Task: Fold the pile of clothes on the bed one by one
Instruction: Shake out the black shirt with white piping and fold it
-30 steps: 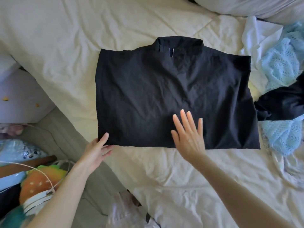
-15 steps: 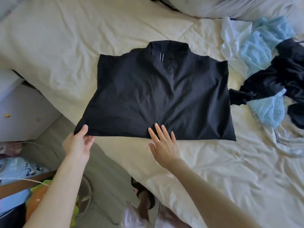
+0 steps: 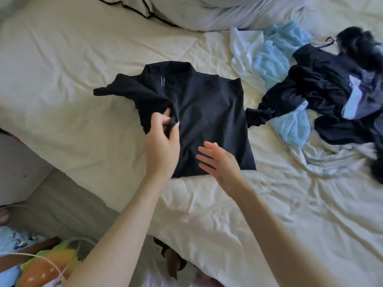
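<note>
A black top (image 3: 209, 112) lies on the cream bed sheet (image 3: 62, 83), collar pointing away from me. Its left side is lifted and folded over toward the middle. My left hand (image 3: 162, 141) pinches that folded black edge above the garment's centre. Low over the lower part of the top is my right hand (image 3: 217, 160), flat with straight fingers and holding nothing. The pile of unfolded clothes (image 3: 323, 96) lies to the right: light blue knit, white cloth and dark garments.
Pillows (image 3: 207, 13) lie along the far edge of the bed. The bed's near-left edge drops to the floor, where a white cabinet (image 3: 18, 168) and colourful items (image 3: 45, 264) sit at the lower left.
My left hand took the top's bottom-left corner and carried it up and right, folding the left side over the middle. My right hand lifted slightly and shifted right.
</note>
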Demonstrator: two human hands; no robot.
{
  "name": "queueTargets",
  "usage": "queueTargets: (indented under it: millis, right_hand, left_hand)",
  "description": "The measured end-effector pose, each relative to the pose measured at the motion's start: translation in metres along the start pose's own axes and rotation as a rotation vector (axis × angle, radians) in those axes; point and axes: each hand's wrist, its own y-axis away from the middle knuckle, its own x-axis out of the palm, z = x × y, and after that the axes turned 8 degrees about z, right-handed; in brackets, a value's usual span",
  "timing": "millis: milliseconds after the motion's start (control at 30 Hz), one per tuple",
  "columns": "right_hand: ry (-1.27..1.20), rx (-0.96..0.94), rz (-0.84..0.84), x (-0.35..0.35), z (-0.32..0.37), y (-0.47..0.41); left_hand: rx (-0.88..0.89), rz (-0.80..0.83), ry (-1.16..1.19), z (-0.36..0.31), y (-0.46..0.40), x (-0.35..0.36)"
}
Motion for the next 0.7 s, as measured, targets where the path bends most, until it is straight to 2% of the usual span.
queueTargets:
  millis: [100,200,267,300,400,533,633,700]
  right_hand:
    - [-0.159,-0.075,-0.085,-0.045,0.016,0.005]
    - [-0.206,-0.083,-0.165,-0.086,0.017,0.005]
    - [-0.163,-0.040,-0.239,-0.109,0.012,0.004]
    - [-0.134,-0.006,-0.281,-0.119,0.009,0.003]
    - [-0.089,0.072,-0.380,-0.138,0.004,-0.005]
    - [-0.008,0.056,-0.413,-0.140,0.008,-0.012]
    - [0.111,0.061,-0.420,-0.138,0.007,-0.013]
    - [0.223,0.067,-0.444,-0.138,0.002,-0.013]
  left_hand:
    - [0.162,0.261,-0.112,-0.017,0.013,0.072]
    - [0.176,0.582,-0.161,-0.011,0.028,0.132]
    - [0.210,0.795,-0.324,0.006,0.039,0.160]
    - [0.238,0.845,-0.446,0.017,0.043,0.166]
    - [0.253,0.786,-0.720,0.050,0.053,0.152]
    - [0.168,0.686,-0.952,0.084,0.050,0.099]
    - [0.111,0.707,-1.008,0.099,0.045,0.073]
    - [0.139,0.690,-1.026,0.103,0.044,0.065]
